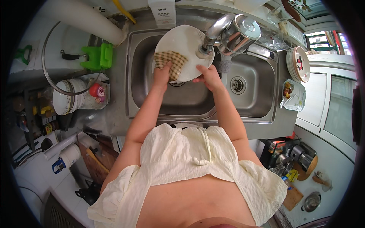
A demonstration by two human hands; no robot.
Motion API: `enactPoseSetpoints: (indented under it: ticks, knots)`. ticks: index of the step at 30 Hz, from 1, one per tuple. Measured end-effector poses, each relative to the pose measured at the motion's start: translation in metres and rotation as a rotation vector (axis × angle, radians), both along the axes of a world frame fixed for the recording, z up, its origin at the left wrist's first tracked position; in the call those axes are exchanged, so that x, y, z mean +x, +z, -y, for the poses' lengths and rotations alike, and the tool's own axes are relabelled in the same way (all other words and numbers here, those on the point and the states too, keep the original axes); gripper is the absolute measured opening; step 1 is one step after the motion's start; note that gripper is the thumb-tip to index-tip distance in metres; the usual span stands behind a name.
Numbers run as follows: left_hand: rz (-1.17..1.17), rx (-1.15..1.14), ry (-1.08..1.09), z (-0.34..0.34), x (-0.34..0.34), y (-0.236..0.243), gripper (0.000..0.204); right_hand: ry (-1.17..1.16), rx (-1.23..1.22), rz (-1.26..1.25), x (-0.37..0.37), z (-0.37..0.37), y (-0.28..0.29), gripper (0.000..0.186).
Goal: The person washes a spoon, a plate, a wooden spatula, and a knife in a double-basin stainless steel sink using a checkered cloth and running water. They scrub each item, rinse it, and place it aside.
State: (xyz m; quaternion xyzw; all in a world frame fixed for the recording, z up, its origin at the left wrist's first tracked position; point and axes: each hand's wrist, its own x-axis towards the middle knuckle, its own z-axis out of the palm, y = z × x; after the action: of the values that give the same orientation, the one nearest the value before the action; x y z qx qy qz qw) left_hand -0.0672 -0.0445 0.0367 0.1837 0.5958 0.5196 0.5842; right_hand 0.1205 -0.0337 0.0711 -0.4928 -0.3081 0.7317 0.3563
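A large white plate (182, 40) is tilted over the left basin (146, 93) of a steel double sink. My right hand (209, 77) grips its near right rim, thumb on the upper face and fingers beneath. Closed round a brown-and-cream checked cloth (177, 64), my left hand (162, 74) presses it against the left part of the plate's face. The chrome faucet (227, 30) reaches over the plate's right edge, its spout end close to the surface. Whether water is running I cannot make out.
Right of the faucet lies the second basin (258, 87). Stacked plates (297, 64) and a clear tray (299, 100) stand beyond it. To the left are a glass lid (47, 70), a green holder (102, 56) and a dish rack (104, 81). A white bottle (163, 13) stands behind the sink.
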Motion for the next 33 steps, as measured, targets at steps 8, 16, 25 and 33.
enactPoseSetpoints:
  ticks: [8,16,25,33]
  knots:
    - [0.032,-0.095,0.2,0.015,0.043,-0.007,0.028,-0.267,0.005,-0.266,-0.038,0.029,-0.018,0.034]
    - [-0.809,-0.203,-0.157,-0.02,0.005,-0.001,0.051,-0.172,0.084,-0.214,-0.033,0.042,-0.011,0.039]
    - [-1.804,0.118,-0.396,-0.03,0.023,0.014,0.065,-0.115,0.041,-0.266,-0.028,0.042,0.003,0.038]
    - [-1.552,0.43,-0.657,-0.02,0.053,0.013,0.071,-0.024,-0.034,-0.263,-0.016,0.04,0.003,0.035]
